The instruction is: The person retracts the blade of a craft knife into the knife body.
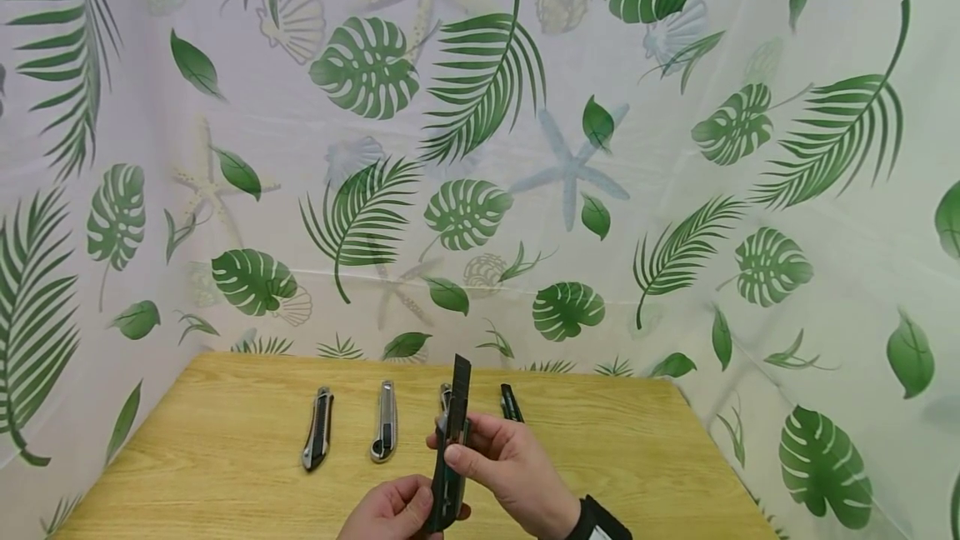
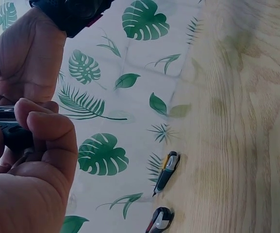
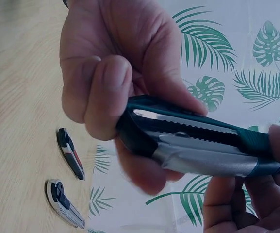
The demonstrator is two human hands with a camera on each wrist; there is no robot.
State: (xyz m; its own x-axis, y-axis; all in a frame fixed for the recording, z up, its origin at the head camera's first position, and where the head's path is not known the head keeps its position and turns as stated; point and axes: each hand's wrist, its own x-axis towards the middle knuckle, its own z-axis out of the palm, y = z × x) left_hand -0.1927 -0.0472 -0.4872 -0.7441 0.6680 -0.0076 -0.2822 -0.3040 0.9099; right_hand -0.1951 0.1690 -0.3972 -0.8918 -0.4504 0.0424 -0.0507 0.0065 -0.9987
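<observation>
Both hands hold a dark snap-off utility knife [image 1: 446, 482] upright in front of me, its long dark blade [image 1: 458, 386] out and pointing up. My left hand [image 1: 393, 508] grips the rounded lower end of the handle. Higher up, the thumb and fingers of my right hand [image 1: 517, 469] pinch the handle near its slider. The right wrist view shows the handle's silver side [image 3: 203, 158] and a toothed slot along it. Only a bit of the handle [image 2: 16, 136] shows between the fingers in the left wrist view.
Several other utility knives lie on the wooden table [image 1: 225, 440]: a black-and-grey one [image 1: 318, 430], a silver one [image 1: 383, 422], one partly behind the held knife [image 1: 446, 396], and a dark one [image 1: 512, 401] partly behind the right hand. A leaf-patterned curtain [image 1: 480, 273] surrounds the table.
</observation>
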